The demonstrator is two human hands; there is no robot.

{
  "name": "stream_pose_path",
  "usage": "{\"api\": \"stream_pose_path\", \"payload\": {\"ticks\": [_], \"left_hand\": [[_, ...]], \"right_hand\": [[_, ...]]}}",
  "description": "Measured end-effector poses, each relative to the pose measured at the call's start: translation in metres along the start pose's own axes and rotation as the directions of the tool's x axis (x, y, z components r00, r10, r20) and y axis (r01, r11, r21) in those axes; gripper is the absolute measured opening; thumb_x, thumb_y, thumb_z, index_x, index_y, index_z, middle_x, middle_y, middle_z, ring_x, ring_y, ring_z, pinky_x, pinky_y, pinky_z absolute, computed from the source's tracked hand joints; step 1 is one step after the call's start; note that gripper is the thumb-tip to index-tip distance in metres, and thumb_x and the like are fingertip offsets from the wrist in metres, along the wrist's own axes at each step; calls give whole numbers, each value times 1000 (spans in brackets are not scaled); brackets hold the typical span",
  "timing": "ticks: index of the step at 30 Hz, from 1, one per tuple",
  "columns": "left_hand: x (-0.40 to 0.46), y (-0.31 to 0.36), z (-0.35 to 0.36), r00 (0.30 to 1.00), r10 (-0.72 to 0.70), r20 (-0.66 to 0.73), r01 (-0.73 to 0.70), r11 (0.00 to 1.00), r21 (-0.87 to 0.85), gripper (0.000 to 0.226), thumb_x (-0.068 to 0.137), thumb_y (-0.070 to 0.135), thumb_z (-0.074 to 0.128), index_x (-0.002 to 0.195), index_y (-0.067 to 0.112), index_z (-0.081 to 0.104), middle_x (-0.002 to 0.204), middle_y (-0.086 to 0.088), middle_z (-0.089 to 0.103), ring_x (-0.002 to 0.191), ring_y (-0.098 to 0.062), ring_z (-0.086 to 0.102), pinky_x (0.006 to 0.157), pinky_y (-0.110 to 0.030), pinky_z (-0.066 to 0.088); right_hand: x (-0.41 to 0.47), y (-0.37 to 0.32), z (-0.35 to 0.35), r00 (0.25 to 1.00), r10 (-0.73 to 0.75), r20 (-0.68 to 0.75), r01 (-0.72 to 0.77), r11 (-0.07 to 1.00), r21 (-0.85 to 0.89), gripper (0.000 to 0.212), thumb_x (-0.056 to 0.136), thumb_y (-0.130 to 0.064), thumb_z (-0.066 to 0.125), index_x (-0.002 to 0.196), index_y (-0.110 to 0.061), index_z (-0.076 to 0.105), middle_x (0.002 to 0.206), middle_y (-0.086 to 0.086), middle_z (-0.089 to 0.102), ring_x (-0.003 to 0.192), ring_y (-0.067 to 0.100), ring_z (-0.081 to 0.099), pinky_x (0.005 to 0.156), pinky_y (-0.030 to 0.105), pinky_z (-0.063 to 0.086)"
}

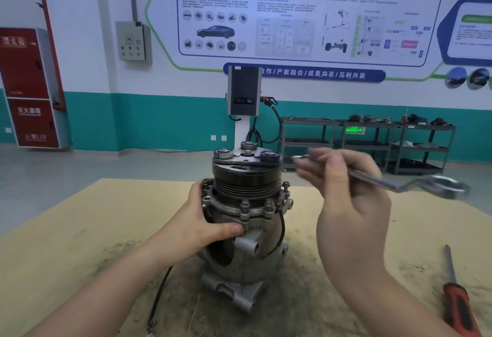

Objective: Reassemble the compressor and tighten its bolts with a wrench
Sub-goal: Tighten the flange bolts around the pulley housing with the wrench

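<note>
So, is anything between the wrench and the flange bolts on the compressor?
Nothing visible. The right hand holds the offset metal wrench in open air, right of the grey metal compressor; its flange bolts are exposed.

A grimy grey compressor stands upright at centre frame, black ribbed pulley on top, bolts ringing its flange. A blurred silver wrench hangs in the air at its two o'clock.

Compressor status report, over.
Left hand grips upright compressor. Right hand holds wrench beside the pulley, off the bolts. Nothing blocking.
</note>
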State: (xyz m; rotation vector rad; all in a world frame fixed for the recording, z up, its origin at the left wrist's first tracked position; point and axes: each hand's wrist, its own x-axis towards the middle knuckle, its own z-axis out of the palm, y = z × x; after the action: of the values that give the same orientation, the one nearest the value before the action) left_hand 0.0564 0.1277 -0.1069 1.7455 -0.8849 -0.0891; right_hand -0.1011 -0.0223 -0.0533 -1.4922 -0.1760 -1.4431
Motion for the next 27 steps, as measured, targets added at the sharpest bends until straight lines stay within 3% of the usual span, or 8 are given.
{"api": "stream_pose_path", "payload": {"ticks": [3, 6, 9, 13, 17, 20, 23, 27], "left_hand": [[0, 4, 0, 999, -45, -31, 46, 999, 27, 117, 25, 84, 78, 122, 42, 28, 120, 25, 54, 110, 5, 58, 90, -12, 45], [-4, 17, 4, 995, -76, -61, 81, 993, 83, 103, 27, 77, 79, 108, 38, 29, 113, 25, 51, 97, 18, 54, 77, -2, 43], [-8, 25, 12, 996, -81, -46, 87, 987, 134, 86, 35, 71, 77, 96, 37, 26, 105, 24, 51, 82, 33, 46, 62, 3, 41], [-11, 36, -9, 983, -160, 90, 141, 971, 194, 97, 34, 88, 70, 103, 34, 28, 107, 18, 57, 85, 18, 61, 64, -11, 52], [-5, 27, -28, 982, -138, 133, 133, 990, 43, 128, 36, 76, 81, 142, 25, 31, 134, 10, 54, 117, -6, 60, 95, -28, 52], [-5, 19, -18, 982, -33, 185, 45, 997, -57, 117, 43, 73, 83, 140, 20, 45, 132, 9, 63, 120, -4, 59, 100, -25, 47], [-5, 12, -3, 985, -14, 175, 41, 988, -150, 91, 51, 58, 84, 128, 22, 51, 114, 17, 71, 102, 2, 66, 76, -10, 50], [-1, 3, 13, 999, 23, 46, -12, 975, -222, 94, 53, 52, 87, 130, 11, 52, 121, 1, 70, 115, -14, 64, 97, -28, 50]], "right_hand": [[-2, 29, -9, 962, 266, -63, -267, 963, -18, 20, 102, -10, 44, 93, -20, 59, 95, -6, 69, 99, 3, 66, 91, 24, 53], [-19, 47, -6, 945, 314, 92, -300, 944, -140, 22, 96, -29, 48, 110, -20, 61, 101, -21, 63, 94, -21, 55, 81, 1, 42], [-31, 55, -6, 908, 289, 304, -277, 957, -82, 37, 84, -48, 58, 117, -30, 54, 104, -38, 64, 103, -22, 54, 81, -2, 40], [-24, 60, -12, 780, 435, 449, -388, 900, -198, 118, 46, -71, 77, 145, -27, 32, 133, -30, 47, 127, -6, 46, 95, 5, 40], [-10, 54, -13, 730, 483, 484, -390, 875, -285, 153, 27, -85, 74, 153, -19, 19, 121, -38, 48, 105, -29, 46, 81, -3, 39], [-5, 54, -11, 739, 478, 474, -345, 873, -343, 137, 32, -81, 76, 147, -24, 31, 101, -45, 56, 92, -33, 47, 72, -5, 38], [-3, 53, -10, 744, 453, 490, -316, 886, -340, 88, 46, -69, 84, 120, -31, 55, 101, -36, 66, 91, -18, 60, 68, -1, 42], [-2, 55, -11, 738, 459, 494, -313, 882, -352, 62, 57, -54, 86, 112, -35, 63, 101, -26, 70, 91, -10, 65, 68, 3, 45]]}}
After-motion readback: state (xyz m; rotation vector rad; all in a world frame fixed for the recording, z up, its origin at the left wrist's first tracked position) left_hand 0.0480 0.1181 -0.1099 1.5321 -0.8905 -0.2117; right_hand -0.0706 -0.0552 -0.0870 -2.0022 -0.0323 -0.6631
